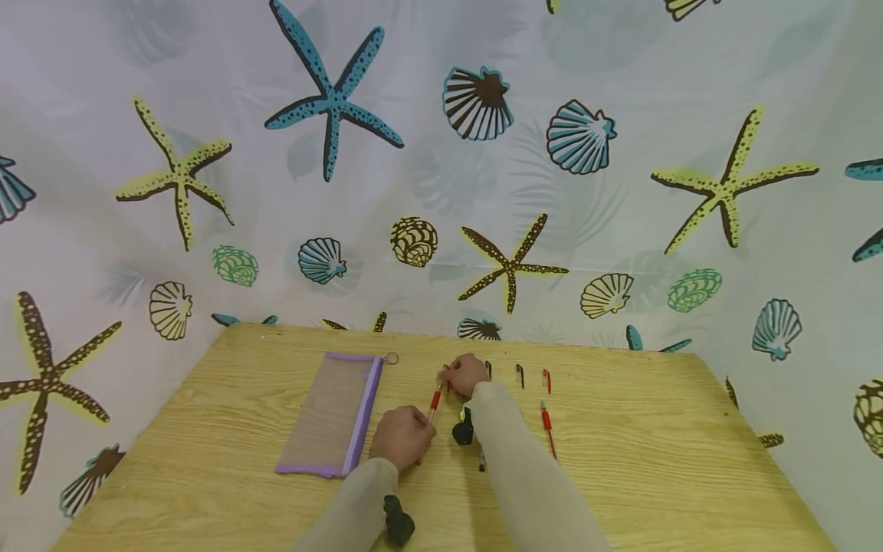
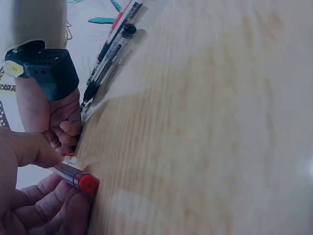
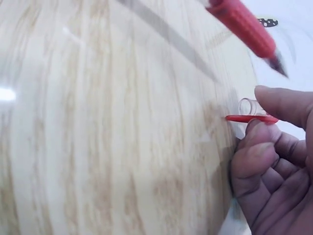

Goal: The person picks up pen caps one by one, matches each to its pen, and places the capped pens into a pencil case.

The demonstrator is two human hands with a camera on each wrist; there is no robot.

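Note:
My left hand (image 1: pixel 402 438) grips a red gel pen (image 1: pixel 435 400) near its tail end, thumb on top of the clear barrel. The red end plug (image 2: pixel 89 184) pokes out past the fingers in the left wrist view. Farther forward, my right hand (image 1: pixel 466 374) pinches a clear pen cap with a red clip (image 3: pixel 252 118) between thumb and fingers. The pen is uncapped: its red grip (image 3: pixel 244 27) and bare metal tip point toward the cap, with a gap between them.
Left of the hands lies a purple-edged mesh zip pouch (image 1: pixel 331 414). To the right are a black cap (image 1: pixel 520 376), a red cap (image 1: pixel 547 381) and an uncapped red pen (image 1: pixel 547 422). Black pens (image 2: pixel 110 56) lie by the right forearm, which mostly hides them in the head view.

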